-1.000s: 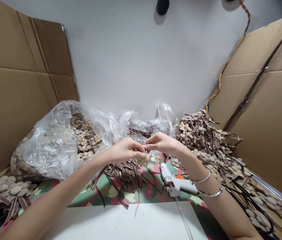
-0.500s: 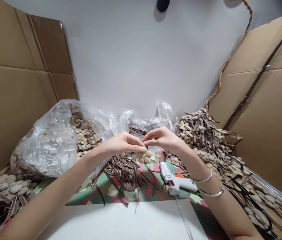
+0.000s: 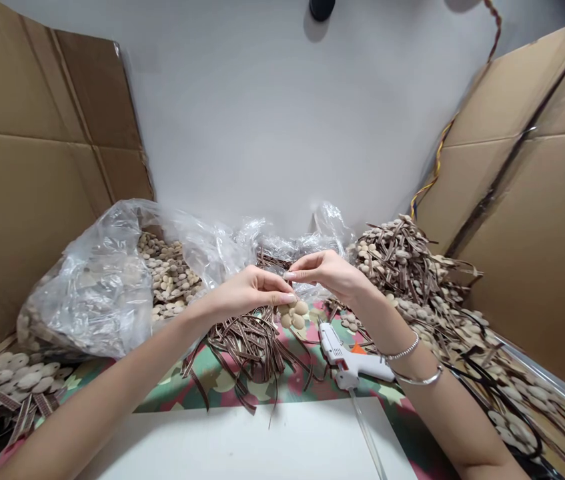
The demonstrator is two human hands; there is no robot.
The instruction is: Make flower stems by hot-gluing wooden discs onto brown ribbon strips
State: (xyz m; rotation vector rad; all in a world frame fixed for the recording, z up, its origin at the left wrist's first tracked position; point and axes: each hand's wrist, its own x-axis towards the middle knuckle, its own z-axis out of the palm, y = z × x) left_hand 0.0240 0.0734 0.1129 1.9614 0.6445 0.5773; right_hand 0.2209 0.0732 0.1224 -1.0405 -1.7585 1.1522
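Note:
Between thumb and fingers my left hand (image 3: 267,288) pinches a beige flower-shaped piece (image 3: 293,315) with several rounded petals, held above the table. Just above it, my right hand (image 3: 315,268) is closed in a pinch on a short brown ribbon (image 3: 290,285) that runs down to the flower piece; whether the two are joined is hidden by the fingers. Below my hands lies a loose heap of brown stitched ribbons (image 3: 252,340). A white glue gun (image 3: 345,360) rests under my right forearm, with a clear glue stick (image 3: 368,433) sticking out of its back.
A clear plastic bag (image 3: 105,287) of beige pieces (image 3: 169,270) stands on the left. Flower pieces with ribbons (image 3: 399,260) are piled on the right. A white board (image 3: 242,443) lies in front on the camouflage cloth (image 3: 172,393). Cardboard walls (image 3: 27,173) flank both sides.
My right hand has drawn slightly up and away from my left, so more of the ribbon shows between them. The flower piece has turned more toward the camera.

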